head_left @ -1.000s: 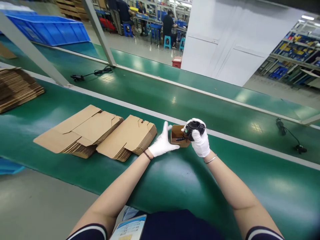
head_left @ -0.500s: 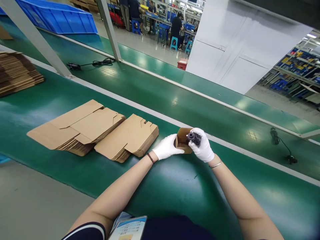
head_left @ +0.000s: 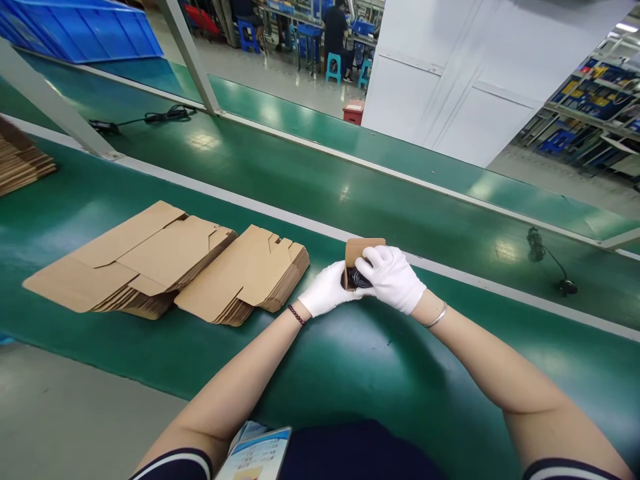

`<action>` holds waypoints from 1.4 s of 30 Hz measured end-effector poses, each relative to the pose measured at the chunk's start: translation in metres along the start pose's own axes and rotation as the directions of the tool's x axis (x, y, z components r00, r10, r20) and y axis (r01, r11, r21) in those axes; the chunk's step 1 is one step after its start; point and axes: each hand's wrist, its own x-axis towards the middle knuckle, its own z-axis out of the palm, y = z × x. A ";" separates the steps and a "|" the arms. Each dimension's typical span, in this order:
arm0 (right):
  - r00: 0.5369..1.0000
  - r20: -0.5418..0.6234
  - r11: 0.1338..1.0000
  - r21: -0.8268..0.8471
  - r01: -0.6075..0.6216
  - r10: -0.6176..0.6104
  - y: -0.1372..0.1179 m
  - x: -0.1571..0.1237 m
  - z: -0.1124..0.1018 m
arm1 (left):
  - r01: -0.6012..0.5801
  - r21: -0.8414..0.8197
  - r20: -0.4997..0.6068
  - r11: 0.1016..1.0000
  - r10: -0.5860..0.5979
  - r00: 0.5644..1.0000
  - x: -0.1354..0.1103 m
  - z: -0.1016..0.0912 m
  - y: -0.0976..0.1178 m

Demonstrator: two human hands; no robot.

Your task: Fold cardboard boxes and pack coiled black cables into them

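In its white glove, my left hand (head_left: 327, 291) grips the left side of a small open cardboard box (head_left: 364, 247), its flap standing up at the back. My right hand (head_left: 395, 277), gloved too, has its fingers curled over the box opening, on a black coiled cable (head_left: 358, 277). The cable's loops sit in the mouth of the box; the rest of it is hidden by the fingers and cardboard. To the left of my hands lie two stacks of flat folded cartons, a nearer stack (head_left: 240, 277) and a wider stack (head_left: 145, 247).
Black corded devices lie on the green conveyor beyond the rail: one device (head_left: 170, 115) at left, another (head_left: 536, 245) at right. A metal post (head_left: 187, 53) rises from the rail. A blue bin (head_left: 85, 33) and more cartons (head_left: 23, 160) are at far left. People sit in the background.
My right hand has brought the black cable down into the box opening and its fingers now cover it. My left hand keeps hold of the box. The view has shifted slightly.
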 end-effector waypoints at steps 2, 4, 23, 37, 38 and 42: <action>0.996 0.076 0.998 -0.018 0.054 -0.052 0.000 0.003 0.000 | 0.013 0.001 0.009 1.000 -0.013 1.000 0.000 0.000 0.000; 0.985 0.146 0.996 0.007 0.089 -0.089 0.000 0.006 0.001 | 0.014 0.010 0.028 1.000 -0.015 1.000 0.000 0.000 0.000; 0.842 0.536 0.956 0.271 -0.116 -0.049 -0.005 0.010 -0.026 | -0.029 0.017 0.072 0.999 0.028 0.997 -0.005 0.004 0.001; 0.866 0.489 0.956 0.290 -0.048 -0.105 0.003 0.012 -0.012 | 0.000 -0.313 0.078 0.950 0.026 0.997 -0.013 0.021 -0.005; 0.865 0.487 0.951 0.307 -0.037 -0.124 0.005 0.010 -0.011 | -0.012 -0.347 0.030 0.938 0.024 0.999 -0.014 0.026 -0.006; 0.817 0.541 0.948 0.316 0.021 -0.198 0.013 0.005 -0.021 | 0.005 -0.358 -0.102 0.934 -0.045 0.994 -0.011 0.042 -0.004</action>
